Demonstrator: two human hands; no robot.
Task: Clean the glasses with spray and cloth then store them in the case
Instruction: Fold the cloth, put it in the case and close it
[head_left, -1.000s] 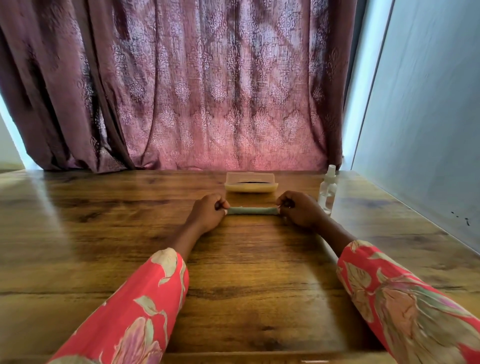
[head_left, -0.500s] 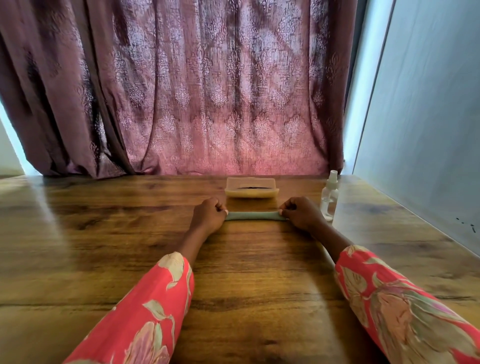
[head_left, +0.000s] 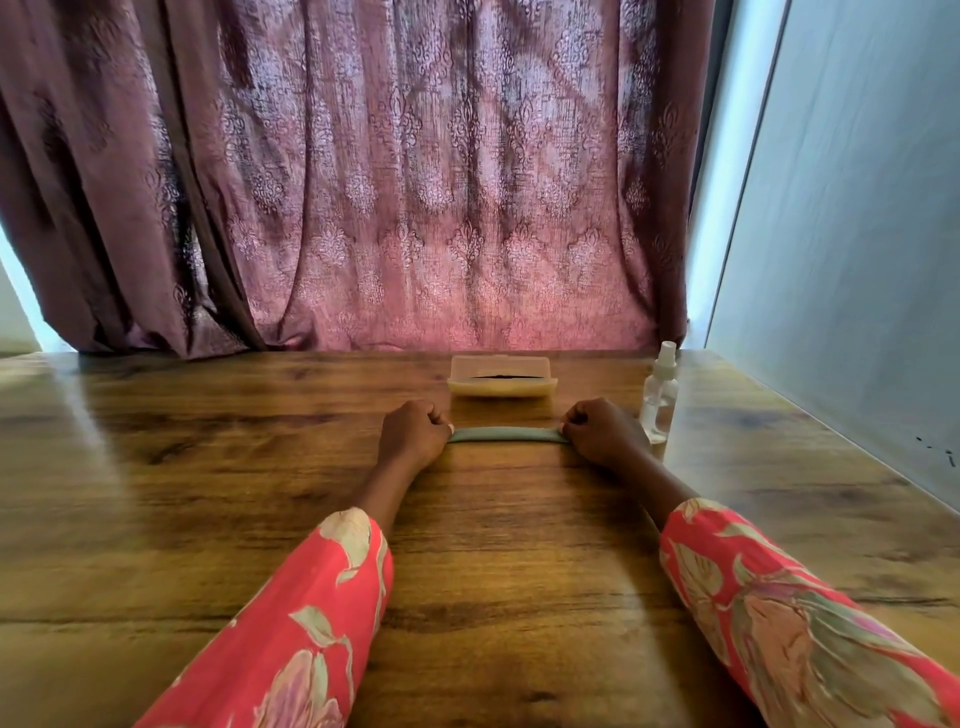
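1. The left hand and the right hand are lying knuckles-up on the glossy brown wooden worktop in the middle of the frame, each with its fingers curled tight around one end of a narrow grey-green strip of folded cloth.
2. The cloth is stretching flat and taut between the two fists, resting on or just above the wood; which of the two cannot be told.
3. Just beyond the cloth, toward the upper middle of the frame, a pale yellow translucent plastic case is sitting with a dark sliver showing inside; the glasses themselves are not clearly showing, so that sliver may or may not be them.
4. A small clear plastic spray bottle with a white nozzle is standing upright just beside the right hand, to its upper right.
5. A maroon patterned curtain is hanging behind the worktop.
6. Judging from this layout, the cloth is being readied or tidied, and the cleaning stage cannot be confirmed.
7. Risks from here: the right wrist swinging outward is likely to knock the light, tall bottle over; pulling the cloth harder could slip an end free; pushing forward could nudge the case toward the curtain.
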